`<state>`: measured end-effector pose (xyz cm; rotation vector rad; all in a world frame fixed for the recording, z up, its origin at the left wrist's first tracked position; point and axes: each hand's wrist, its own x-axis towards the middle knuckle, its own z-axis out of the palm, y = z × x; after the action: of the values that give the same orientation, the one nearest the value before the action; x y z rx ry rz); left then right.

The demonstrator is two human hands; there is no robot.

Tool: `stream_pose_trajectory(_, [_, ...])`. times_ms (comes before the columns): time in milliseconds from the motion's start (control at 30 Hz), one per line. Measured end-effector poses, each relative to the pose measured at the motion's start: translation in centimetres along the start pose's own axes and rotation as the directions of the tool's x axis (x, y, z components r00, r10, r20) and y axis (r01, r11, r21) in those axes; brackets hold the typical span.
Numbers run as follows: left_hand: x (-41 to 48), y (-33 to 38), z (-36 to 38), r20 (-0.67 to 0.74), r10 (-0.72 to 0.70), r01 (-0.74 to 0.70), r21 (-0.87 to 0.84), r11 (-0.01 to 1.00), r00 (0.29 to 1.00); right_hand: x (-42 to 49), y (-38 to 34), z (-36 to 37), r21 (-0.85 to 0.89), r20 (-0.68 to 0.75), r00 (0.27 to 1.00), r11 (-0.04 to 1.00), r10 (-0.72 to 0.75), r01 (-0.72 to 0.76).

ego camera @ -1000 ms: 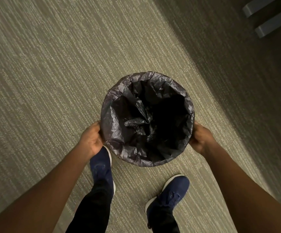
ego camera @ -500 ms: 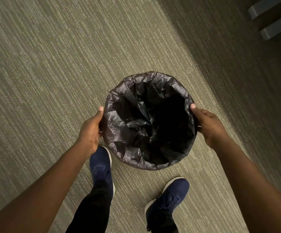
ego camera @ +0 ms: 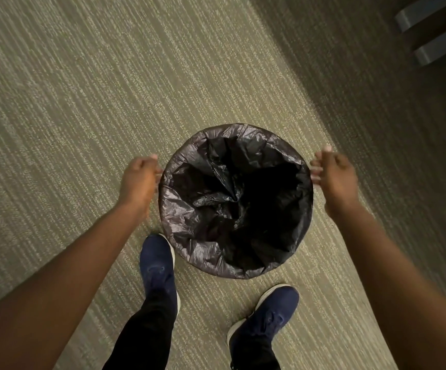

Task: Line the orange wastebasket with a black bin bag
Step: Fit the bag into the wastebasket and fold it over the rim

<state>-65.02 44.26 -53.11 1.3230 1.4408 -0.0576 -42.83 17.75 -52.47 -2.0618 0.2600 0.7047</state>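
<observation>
A black bin bag (ego camera: 187, 209) lines a round wastebasket on the carpet. Its edge is folded over the whole rim, so no orange shows, and its middle sags in crumpled folds. My left hand (ego camera: 139, 180) hovers beside the left side of the rim with fingers loosely curled and holds nothing. My right hand (ego camera: 335, 177) is beside the right side of the rim with fingers apart, its fingertips just at the bag's edge. Both hands are slightly blurred.
My two blue shoes, the left (ego camera: 157, 268) and the right (ego camera: 267, 313), stand on the striped carpet just in front of the basket, the left one touching its base. Two grey furniture feet (ego camera: 427, 30) lie at the top right, in a dark shadowed strip.
Both hands have let go of the basket's sides, risen along them to rim height and moved slightly outward. The basket rests on the carpet.
</observation>
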Motion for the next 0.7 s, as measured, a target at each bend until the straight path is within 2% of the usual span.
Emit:
stream_pose_trajectory(33, [-0.1,1.1,0.5,0.024,0.061,-0.061,0.009,0.998,0.998,-0.1,-1.3,0.5,-0.044,0.024,0.992,0.991,-0.124,0.125])
stream_pose_trajectory(100, [-0.5,2.5,2.0,0.106,0.132,-0.138,0.051,0.989,0.986,-0.2,-3.4,2.6,-0.248,0.165,0.946,0.917,-0.278,0.313])
stream_pose_trajectory(167, [-0.7,2.8,3.6,0.134,0.175,-0.194,0.144,0.97,0.975,0.0,-4.3,4.9,-0.443,0.284,0.896,0.782,-0.34,0.438])
stream_pose_trajectory(200, [-0.6,2.8,4.2,0.107,0.2,-0.217,0.176,0.96,0.974,0.2,-4.3,5.8,-0.51,0.294,0.884,0.723,-0.364,0.467])
stream_pose_trajectory(233, [-0.5,2.8,4.4,0.067,0.204,-0.213,0.181,0.96,0.977,0.4,-4.3,6.3,-0.547,0.279,0.885,0.696,-0.374,0.466])
stream_pose_trajectory(267, [-0.1,2.7,4.4,0.044,0.188,-0.193,0.158,0.969,0.981,0.8,-4.3,6.5,-0.558,0.252,0.905,0.712,-0.344,0.426])
stream_pose_trajectory(367, [1.3,3.1,3.9,0.061,0.013,-0.015,0.027,1.0,0.998,2.7,-4.7,6.4,-0.452,0.217,0.972,0.873,-0.093,0.185])
stream_pose_trajectory(433, [2.4,3.0,3.4,0.137,-0.109,0.107,0.025,0.994,0.984,3.6,-5.2,6.3,-0.403,0.237,0.966,0.915,0.104,0.0])
stream_pose_trajectory(500, [3.3,2.4,3.1,0.196,-0.214,0.21,0.043,0.977,0.957,3.9,-5.5,6.1,-0.394,0.266,0.93,0.909,0.253,-0.135])
stream_pose_trajectory(567, [3.8,1.9,2.7,0.17,-0.223,0.225,0.008,0.974,0.96,4.4,-5.6,6.0,-0.391,0.273,0.924,0.908,0.268,-0.148])
stream_pose_trajectory(700, [1.6,2.5,1.6,-0.007,-0.098,0.099,0.027,0.995,0.995,3.9,-5.5,4.7,-0.441,0.129,0.99,0.898,0.054,0.008])
